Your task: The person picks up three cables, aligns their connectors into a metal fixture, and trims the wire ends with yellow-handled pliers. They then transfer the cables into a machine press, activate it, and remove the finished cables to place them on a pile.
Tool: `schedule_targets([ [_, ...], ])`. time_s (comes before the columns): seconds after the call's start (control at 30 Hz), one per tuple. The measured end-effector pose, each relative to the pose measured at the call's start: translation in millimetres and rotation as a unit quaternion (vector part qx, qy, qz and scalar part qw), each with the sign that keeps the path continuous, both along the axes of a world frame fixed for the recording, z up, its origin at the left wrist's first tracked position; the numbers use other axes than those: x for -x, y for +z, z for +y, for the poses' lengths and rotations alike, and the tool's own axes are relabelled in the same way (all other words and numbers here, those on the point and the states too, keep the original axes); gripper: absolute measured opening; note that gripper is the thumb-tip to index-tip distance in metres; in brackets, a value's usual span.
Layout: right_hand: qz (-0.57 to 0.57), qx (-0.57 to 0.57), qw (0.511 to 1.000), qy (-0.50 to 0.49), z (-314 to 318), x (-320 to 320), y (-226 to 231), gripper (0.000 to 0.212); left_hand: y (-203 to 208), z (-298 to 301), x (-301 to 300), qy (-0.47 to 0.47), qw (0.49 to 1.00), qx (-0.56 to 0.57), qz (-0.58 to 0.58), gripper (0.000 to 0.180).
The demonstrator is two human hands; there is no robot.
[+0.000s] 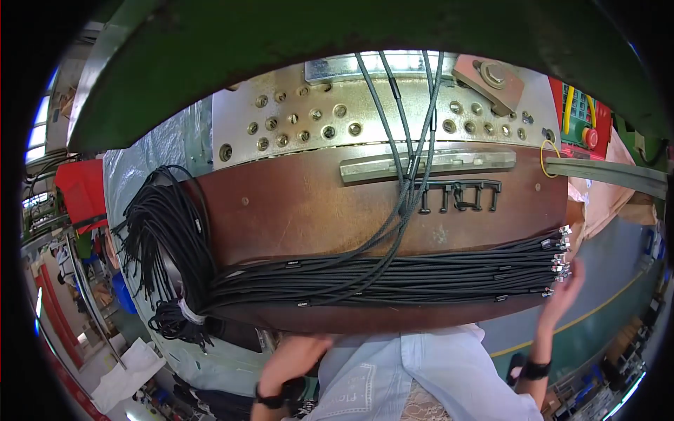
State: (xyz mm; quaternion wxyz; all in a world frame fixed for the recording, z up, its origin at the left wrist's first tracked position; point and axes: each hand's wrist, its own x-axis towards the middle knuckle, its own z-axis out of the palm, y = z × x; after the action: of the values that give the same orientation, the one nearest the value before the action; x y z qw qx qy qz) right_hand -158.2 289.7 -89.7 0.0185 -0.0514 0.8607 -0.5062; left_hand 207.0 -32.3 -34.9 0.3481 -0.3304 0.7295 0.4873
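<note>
A long bundle of black braided cables (421, 274) lies across the brown work surface, with small metal connectors (560, 261) at its right end. My right hand (564, 291) is beside those connectors, fingers stretched upward and nothing visible in them. Whether it touches the connectors I cannot tell. Down at the front edge of the surface is my left hand (298, 356), slightly smeared, its fingers partly hidden. Several separate cables (414, 165) hang from the press above and cross over the bundle. On the left, a thick coil of cables (168, 238) droops over the edge, tied with a pale band (189, 312).
Behind the brown work surface (295, 210) is a metal plate (288, 119) with several bolt holes. A clear bar (428, 163) and a black toothed rack (460, 193) sit midway. A green machine beam (351, 28) arches overhead. At right is a red control box (590, 137).
</note>
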Motion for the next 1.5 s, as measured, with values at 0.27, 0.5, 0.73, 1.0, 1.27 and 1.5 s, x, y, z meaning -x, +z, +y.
schedule_targets([
  [0.27, 0.022, -0.201, 0.929, 0.309, 45, -66, -109, 0.05, -108, 12, -57, 0.19, 0.948, 0.256, -0.009, 0.018],
  [0.5, 0.032, -0.28, 0.903, 0.323, 27, -53, -97, 0.037, -114, 11, -44, 0.237, 0.901, 0.318, 0.176, 0.015],
  [0.73, 0.087, -0.222, 0.931, 0.278, 4, -50, -91, 0.026, -95, 4, -12, 0.181, 0.85, 0.414, 0.27, 0.012],
  [1.0, -0.16, -0.382, 0.757, 0.505, -48, -47, 67, 0.022, -9, 39, -1, 0.319, 0.897, 0.299, 0.065, 0.029],
  [1.27, 0.388, -0.152, 0.788, 0.453, -204, 2, 90, 0.029, 52, 13, 55, 0.191, 0.556, 0.724, 0.36, 0.07],
  [1.5, 0.309, -0.167, 0.754, 0.555, -163, 24, 80, 0.028, 22, 15, 155, -0.209, 0.714, 0.489, 0.456, 0.028],
])
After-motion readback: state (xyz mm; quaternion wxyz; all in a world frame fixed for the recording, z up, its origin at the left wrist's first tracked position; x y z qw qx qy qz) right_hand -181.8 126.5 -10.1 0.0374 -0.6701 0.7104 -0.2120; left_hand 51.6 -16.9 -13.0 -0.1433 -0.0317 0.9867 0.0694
